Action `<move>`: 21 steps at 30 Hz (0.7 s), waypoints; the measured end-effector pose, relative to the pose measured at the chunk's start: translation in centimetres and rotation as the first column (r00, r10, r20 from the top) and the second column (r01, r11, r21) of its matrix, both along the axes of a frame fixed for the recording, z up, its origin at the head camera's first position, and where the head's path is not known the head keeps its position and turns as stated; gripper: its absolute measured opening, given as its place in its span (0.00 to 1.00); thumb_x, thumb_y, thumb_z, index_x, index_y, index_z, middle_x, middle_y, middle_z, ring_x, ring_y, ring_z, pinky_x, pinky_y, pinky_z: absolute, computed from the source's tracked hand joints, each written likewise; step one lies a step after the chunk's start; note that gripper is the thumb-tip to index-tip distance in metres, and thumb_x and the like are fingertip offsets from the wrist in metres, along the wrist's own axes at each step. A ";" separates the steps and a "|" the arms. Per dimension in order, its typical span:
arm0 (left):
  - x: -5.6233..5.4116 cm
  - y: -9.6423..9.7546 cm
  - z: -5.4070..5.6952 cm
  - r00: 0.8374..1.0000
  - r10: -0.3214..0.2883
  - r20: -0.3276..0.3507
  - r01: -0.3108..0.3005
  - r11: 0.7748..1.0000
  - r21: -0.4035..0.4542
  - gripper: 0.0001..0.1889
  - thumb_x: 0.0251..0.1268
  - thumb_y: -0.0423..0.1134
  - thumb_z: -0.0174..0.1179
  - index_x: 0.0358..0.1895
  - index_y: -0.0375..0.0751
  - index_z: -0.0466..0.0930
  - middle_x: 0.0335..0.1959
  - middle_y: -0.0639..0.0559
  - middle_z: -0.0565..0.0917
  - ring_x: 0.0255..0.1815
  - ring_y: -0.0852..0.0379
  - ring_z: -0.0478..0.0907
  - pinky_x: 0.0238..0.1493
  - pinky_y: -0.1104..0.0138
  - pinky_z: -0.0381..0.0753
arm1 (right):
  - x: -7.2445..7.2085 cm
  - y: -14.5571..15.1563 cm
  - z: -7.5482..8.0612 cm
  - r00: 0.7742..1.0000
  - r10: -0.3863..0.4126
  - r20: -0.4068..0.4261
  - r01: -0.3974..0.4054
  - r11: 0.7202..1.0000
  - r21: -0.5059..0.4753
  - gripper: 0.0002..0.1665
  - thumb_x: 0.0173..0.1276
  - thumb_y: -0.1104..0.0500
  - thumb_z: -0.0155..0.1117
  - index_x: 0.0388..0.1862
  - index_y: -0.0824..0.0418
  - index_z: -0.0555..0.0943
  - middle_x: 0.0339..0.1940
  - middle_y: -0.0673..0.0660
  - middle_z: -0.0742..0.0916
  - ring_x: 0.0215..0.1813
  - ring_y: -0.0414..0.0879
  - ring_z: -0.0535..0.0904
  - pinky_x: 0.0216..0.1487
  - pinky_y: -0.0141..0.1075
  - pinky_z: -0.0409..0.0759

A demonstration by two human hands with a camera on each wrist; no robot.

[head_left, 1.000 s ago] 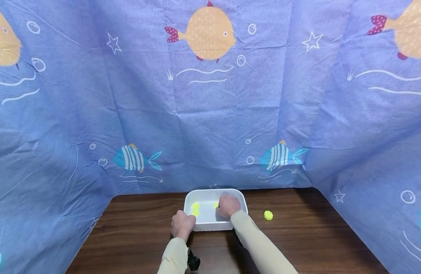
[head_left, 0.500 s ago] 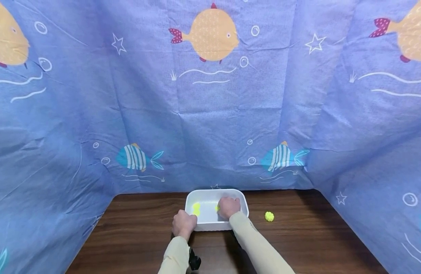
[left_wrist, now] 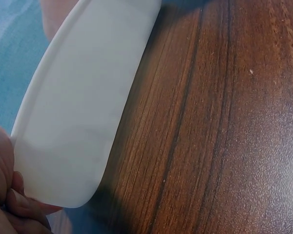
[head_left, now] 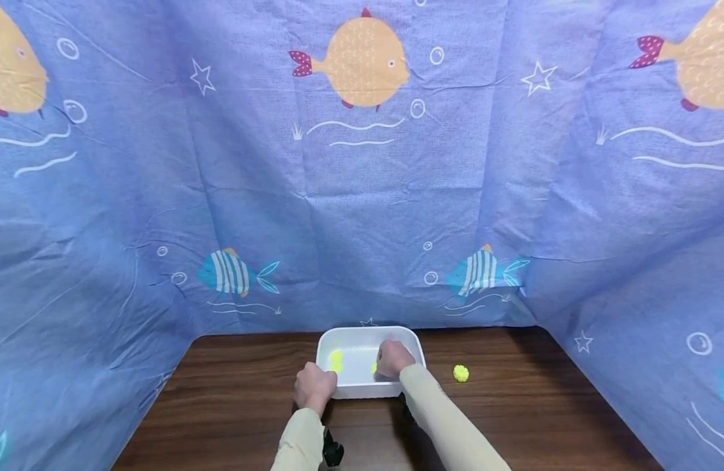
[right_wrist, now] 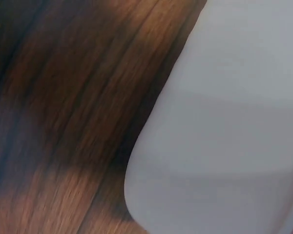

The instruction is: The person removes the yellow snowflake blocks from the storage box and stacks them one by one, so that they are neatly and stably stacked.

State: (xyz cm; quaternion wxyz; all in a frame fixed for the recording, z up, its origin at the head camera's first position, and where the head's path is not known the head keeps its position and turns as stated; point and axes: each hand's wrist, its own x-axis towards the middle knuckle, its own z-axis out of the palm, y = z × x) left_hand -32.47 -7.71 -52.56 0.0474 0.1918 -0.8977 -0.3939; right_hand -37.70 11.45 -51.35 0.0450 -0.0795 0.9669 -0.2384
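Observation:
A white rectangular tray (head_left: 362,390) lies on the table at the far middle, its side wall (left_wrist: 80,97) large in the left wrist view. My left hand (head_left: 315,388) grips its near left corner, thumb over the rim and fingers outside. Inside the tray, toward the right, my right hand (head_left: 394,359) is curled. A small bright yellow piece (head_left: 374,367) peeks out at its fingers, mostly hidden by the hand. Another yellow shape (head_left: 336,360), too bright for detail, lies at the tray's left. The right wrist view shows the tray's outer wall (right_wrist: 219,131), not the fingers.
A bumpy yellow ball (head_left: 461,373) sits on the brown wooden table (head_left: 232,399), right of the tray. A blue curtain (head_left: 362,261) printed with fish hangs close behind the table's far edge and along both sides.
Inside the tray my right hand has turned slightly, and the yellow piece at its fingers has shifted a little nearer to me. The left hand stays on the corner.

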 end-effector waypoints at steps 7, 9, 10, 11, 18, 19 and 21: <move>-0.2 0.1 -0.1 1.000 -0.005 0.015 0.005 1.000 -0.009 0.14 0.53 0.35 0.57 0.39 0.27 0.81 0.28 0.39 0.82 0.29 0.45 0.78 0.32 0.50 0.78 | 0.3 1.3 0.2 0.987 0.080 -0.142 -0.085 0.996 -0.033 0.14 0.45 0.67 0.79 0.18 0.58 0.79 0.19 0.48 0.80 0.25 0.41 0.72 0.34 0.35 0.75; -0.2 0.1 -0.1 1.000 -0.008 0.019 0.008 1.000 -0.012 0.14 0.53 0.35 0.57 0.39 0.27 0.81 0.28 0.39 0.82 0.29 0.45 0.78 0.31 0.50 0.78 | 0.2 1.9 0.4 0.977 0.101 -0.189 -0.108 0.994 -0.025 0.12 0.45 0.68 0.78 0.19 0.59 0.81 0.20 0.49 0.82 0.26 0.41 0.73 0.35 0.34 0.76; -0.2 0.1 -0.1 1.000 -0.010 0.020 0.010 1.000 -0.014 0.14 0.53 0.35 0.57 0.39 0.28 0.81 0.28 0.39 0.82 0.29 0.45 0.79 0.31 0.50 0.78 | 0.1 2.2 0.6 0.970 0.113 -0.214 -0.122 0.992 -0.029 0.11 0.45 0.68 0.78 0.20 0.60 0.82 0.20 0.50 0.83 0.26 0.41 0.73 0.36 0.34 0.76; -0.2 0.1 -0.1 1.000 -0.012 0.020 0.012 1.000 -0.014 0.14 0.53 0.35 0.57 0.39 0.28 0.81 0.28 0.39 0.83 0.29 0.45 0.79 0.31 0.50 0.78 | 0.1 2.5 0.8 0.965 0.115 -0.233 -0.127 0.991 -0.037 0.10 0.44 0.68 0.78 0.21 0.61 0.83 0.20 0.50 0.84 0.27 0.41 0.74 0.35 0.34 0.77; -0.2 -0.3 -0.2 0.999 -0.039 0.011 0.040 0.999 -0.023 0.16 0.55 0.35 0.57 0.43 0.25 0.80 0.31 0.36 0.83 0.31 0.44 0.79 0.34 0.47 0.79 | -0.8 4.8 3.2 0.985 0.006 -0.174 -0.041 0.980 -0.194 0.03 0.57 0.63 0.76 0.28 0.59 0.88 0.26 0.49 0.87 0.31 0.40 0.78 0.35 0.35 0.77; -0.2 -0.3 -0.2 0.999 -0.042 0.010 0.043 0.999 -0.025 0.16 0.55 0.35 0.57 0.43 0.25 0.80 0.31 0.36 0.83 0.31 0.44 0.79 0.34 0.47 0.79 | -0.8 5.3 3.6 0.987 -0.013 -0.163 -0.023 0.976 -0.217 0.02 0.59 0.62 0.75 0.29 0.58 0.88 0.27 0.49 0.87 0.31 0.41 0.79 0.35 0.36 0.78; -0.1 -0.4 -0.2 0.999 -0.051 0.009 0.051 0.998 -0.029 0.17 0.55 0.35 0.57 0.43 0.24 0.79 0.31 0.36 0.82 0.30 0.44 0.78 0.34 0.48 0.79 | -0.9 6.5 4.2 0.987 -0.056 -0.148 0.019 0.971 -0.240 0.02 0.61 0.60 0.74 0.30 0.57 0.88 0.28 0.49 0.87 0.32 0.41 0.79 0.36 0.36 0.78</move>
